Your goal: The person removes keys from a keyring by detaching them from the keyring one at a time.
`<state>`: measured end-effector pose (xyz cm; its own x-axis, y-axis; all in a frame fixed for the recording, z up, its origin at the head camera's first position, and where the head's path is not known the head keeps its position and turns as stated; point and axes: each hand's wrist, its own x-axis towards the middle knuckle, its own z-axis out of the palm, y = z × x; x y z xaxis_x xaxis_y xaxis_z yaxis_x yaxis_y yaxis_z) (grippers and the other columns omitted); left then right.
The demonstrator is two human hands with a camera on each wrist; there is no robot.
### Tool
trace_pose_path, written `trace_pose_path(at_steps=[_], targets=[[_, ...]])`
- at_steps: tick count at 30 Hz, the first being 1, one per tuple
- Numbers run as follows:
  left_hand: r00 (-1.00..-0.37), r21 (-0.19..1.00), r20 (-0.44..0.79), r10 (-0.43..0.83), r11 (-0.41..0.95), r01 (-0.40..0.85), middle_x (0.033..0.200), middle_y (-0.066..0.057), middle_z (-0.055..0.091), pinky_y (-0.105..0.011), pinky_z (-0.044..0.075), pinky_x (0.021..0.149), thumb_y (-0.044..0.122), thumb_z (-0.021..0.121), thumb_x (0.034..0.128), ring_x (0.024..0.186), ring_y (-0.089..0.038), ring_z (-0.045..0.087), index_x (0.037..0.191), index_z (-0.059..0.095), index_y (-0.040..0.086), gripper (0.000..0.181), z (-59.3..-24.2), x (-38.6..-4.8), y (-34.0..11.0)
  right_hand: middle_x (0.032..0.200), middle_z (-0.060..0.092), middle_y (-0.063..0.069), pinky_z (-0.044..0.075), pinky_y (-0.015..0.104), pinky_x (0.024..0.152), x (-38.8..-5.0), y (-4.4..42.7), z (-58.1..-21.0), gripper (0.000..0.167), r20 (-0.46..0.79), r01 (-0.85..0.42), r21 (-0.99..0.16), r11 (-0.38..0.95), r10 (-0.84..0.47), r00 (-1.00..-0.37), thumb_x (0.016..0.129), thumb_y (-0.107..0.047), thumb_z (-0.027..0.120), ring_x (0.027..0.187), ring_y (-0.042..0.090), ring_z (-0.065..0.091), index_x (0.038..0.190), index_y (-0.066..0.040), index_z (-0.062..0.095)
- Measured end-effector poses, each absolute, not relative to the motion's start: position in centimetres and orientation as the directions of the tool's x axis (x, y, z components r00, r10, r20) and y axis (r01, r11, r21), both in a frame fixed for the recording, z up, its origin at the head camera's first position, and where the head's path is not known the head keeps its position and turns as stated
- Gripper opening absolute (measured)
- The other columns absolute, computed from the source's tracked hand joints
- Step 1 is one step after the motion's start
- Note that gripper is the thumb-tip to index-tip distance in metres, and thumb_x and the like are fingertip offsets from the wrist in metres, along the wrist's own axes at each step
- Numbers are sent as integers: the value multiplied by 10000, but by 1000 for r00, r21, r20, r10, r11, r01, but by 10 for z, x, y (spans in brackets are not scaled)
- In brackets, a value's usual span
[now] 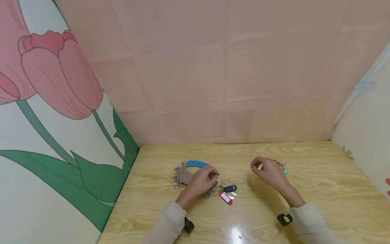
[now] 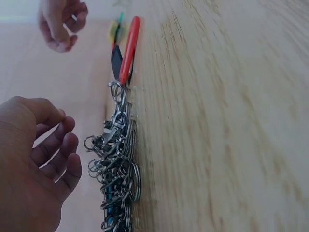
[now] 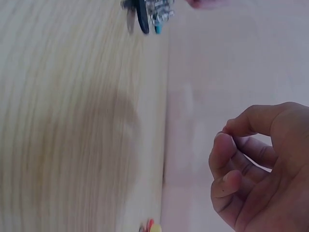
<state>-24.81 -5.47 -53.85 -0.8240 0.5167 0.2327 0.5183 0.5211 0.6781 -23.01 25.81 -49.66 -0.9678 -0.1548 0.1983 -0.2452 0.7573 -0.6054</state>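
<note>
In the head view, my left hand (image 1: 202,180) hovers over a curved key holder, with loosely curled fingers and nothing visible between them. The holder has a blue section (image 1: 196,163), a grey-brown plate (image 1: 184,175) and many metal split rings (image 1: 176,181) along its edge. A black key tag (image 1: 230,188) and a red key tag (image 1: 225,198) with keys lie at its right end. My right hand (image 1: 270,172) is raised above the table, fingers loosely bent and thumb against the index finger; I see nothing held. Behind it lie more colored key tags (image 1: 285,168), partly hidden.
The wood-grain table (image 1: 152,210) meets a pinkish cloth wall (image 1: 237,125) at the back. A tulip-printed panel (image 1: 76,142) borders the left, and a pale panel (image 1: 365,135) the right. Black wrist devices (image 1: 284,219) sit at both sleeves.
</note>
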Motion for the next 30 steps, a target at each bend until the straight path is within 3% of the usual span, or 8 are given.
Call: trace_pose_path(at_steps=[10,20,30], targets=[[-816,650,235,528,539,535,1057,42,682,-167,526,785,152,651,1063,903,-10,580,1137,757,86,145,-533,-244,-47,874,716,-8,431,239,570,-226,227,-505,58,222,-292,-588,754,-197,-955,979,-155,738,640,55,530,959,-101,729],[-806,573,200,557,601,557,1111,28,713,-197,532,885,108,660,1055,1024,-70,614,1127,768,132,132,-535,-245,-36,870,699,-45,458,235,625,-222,200,-515,35,150,-316,-617,721,-286,-946,963,-134,749,703,70,563,974,-102,740],[-752,360,229,618,664,655,1104,49,769,-229,515,899,160,734,1003,1000,-103,633,1108,810,174,130,-539,-245,-31,891,685,-52,501,231,666,-219,183,-532,97,173,-408,-615,675,-389,-905,895,-45,786,757,36,592,914,-131,744]])
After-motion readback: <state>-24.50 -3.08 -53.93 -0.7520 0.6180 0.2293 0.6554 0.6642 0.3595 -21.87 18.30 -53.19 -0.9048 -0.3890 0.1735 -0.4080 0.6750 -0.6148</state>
